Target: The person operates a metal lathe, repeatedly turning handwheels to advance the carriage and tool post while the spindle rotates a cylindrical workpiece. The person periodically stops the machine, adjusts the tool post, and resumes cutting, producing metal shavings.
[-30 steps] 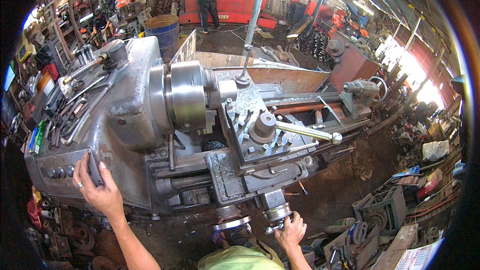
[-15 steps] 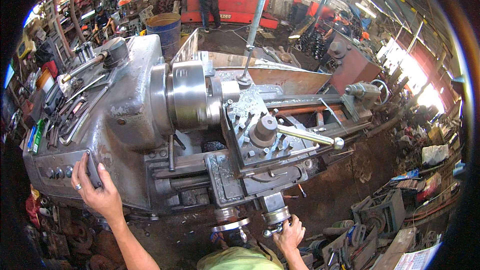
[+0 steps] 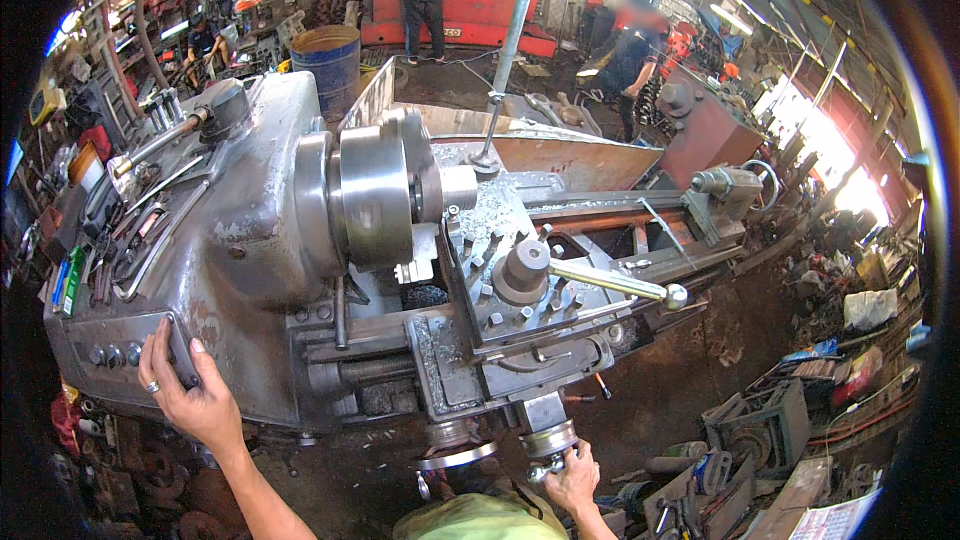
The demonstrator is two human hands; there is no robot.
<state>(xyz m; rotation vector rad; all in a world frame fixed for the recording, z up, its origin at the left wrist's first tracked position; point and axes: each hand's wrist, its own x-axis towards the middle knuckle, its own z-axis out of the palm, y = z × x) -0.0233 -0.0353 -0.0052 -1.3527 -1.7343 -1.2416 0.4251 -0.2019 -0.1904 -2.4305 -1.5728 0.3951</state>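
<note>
At the front of the lathe headstock point(image 3: 255, 240), my left hand point(image 3: 195, 395) has its thumb and fingers closed around the sides of a dark oblong control piece point(image 3: 182, 352). Three round knobs point(image 3: 115, 353) sit just left of it. My right hand point(image 3: 573, 480) grips the small ball crank point(image 3: 545, 467) under the tool slide, partly covering it. Nearby is a larger handwheel point(image 3: 455, 457). The chuck point(image 3: 375, 195) holds a short round metal workpiece point(image 3: 459, 187). Right of it stands the square tool post point(image 3: 522, 272) with its long ball-ended lever point(image 3: 615, 283).
Hex keys and wrenches point(image 3: 150, 240) lie on the headstock. Metal chips point(image 3: 490, 215) cover the carriage. A tailstock point(image 3: 722, 190) stands at the bed's right end. Behind are a blue drum point(image 3: 328, 65), a person at a red machine point(image 3: 425, 0) and another person point(image 3: 632, 65).
The chuck's blurred jaws now show distinctly, in a different position. The larger handwheel's handle has swung from right to left. At the back right, a person has come into clearer view, standing.
</note>
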